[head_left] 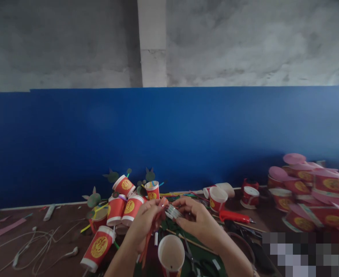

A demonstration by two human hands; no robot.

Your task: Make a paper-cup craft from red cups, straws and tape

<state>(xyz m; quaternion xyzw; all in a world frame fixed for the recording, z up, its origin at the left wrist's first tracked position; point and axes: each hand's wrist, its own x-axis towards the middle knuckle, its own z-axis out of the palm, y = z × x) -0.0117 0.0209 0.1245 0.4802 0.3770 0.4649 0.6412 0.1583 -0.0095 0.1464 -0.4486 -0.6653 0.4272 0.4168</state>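
Observation:
My left hand (148,221) is closed around a bundle of thin orange-red strips (147,246) that hangs below the fingers. In my right hand (194,215) is a small clear-and-white roll (173,212), which looks like clear tape, pinched between thumb and fingers. Both hands meet above the table, with the roll close against the upper end of the strips. An upright paper cup (171,252) stands just below them, its white inside facing me. Beside that cup lie scissors (193,259) on a dark green sheet.
Several red paper cups (98,246) with yellow emblems are heaped at left, some bearing rabbit-head cutouts (93,199). White earphones (71,252) lie farther left. At right are a red tool (235,216) with a pointed tip, another cup (218,199) and stacked pink-and-red cup pieces (328,184). A blue-painted wall (169,134) rises behind.

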